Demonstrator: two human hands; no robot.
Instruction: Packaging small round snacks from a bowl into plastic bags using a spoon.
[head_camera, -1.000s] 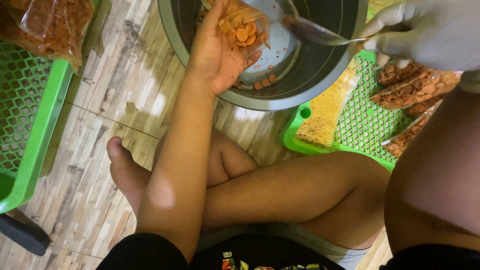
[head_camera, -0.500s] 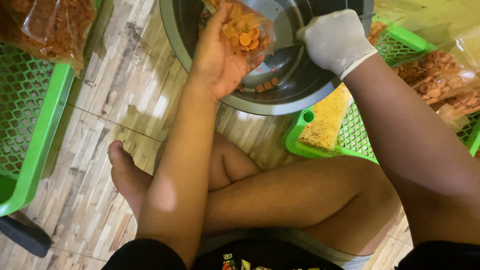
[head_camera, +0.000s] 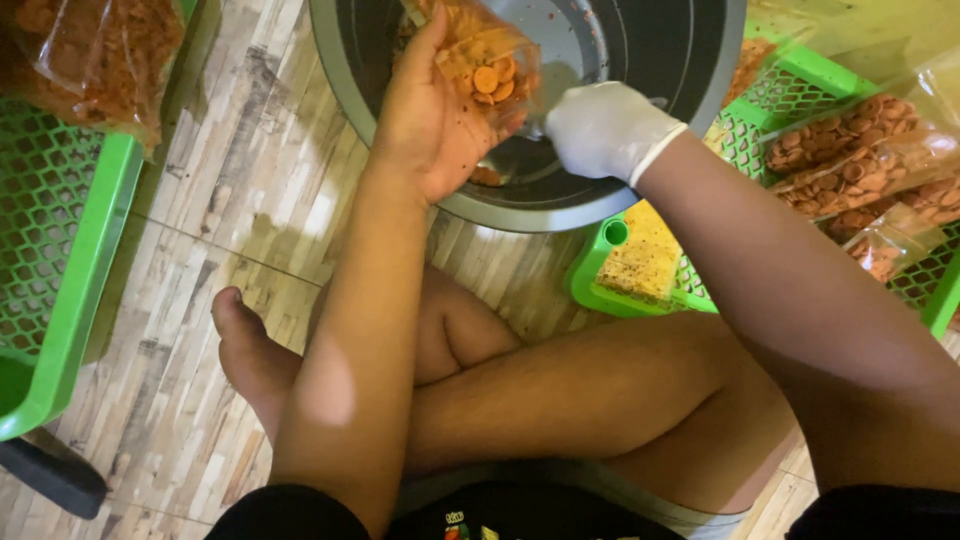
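From the head camera, the bare left hand (head_camera: 435, 125) cups a small clear plastic bag of round orange crackers (head_camera: 485, 65) over the wide grey metal basin (head_camera: 690, 110), fingers curled under the bag's side and the thumb up along its edge so the mouth stays open. The bag looks light, thin and floppy, likely slippery where crumbs or oil cling, and the discs inside seem brittle; it is best held by the film near the opening or supported from below, not squeezed across the middle. The white-gloved right hand (head_camera: 605, 130) reaches into the basin just beside the bag with its fingers closed downward; whether it grips a utensil or crackers I cannot tell, since the glove hides it. A few loose orange pieces lie in the basin near the left palm. To the right, a green plastic lattice tray (head_camera: 745, 135) carries a yellow rectangular crumbly block (head_camera: 645, 262) and several sealed clear bags of brown-orange crackers (head_camera: 860, 160). At the left, another green lattice basket (head_camera: 70, 260) stands on the wood-pattern floor (head_camera: 250, 190), with a large clear bag of orange snacks (head_camera: 85, 50) lying over its upper edge. The person sits cross-legged, a bare foot (head_camera: 250, 350) on the floor.
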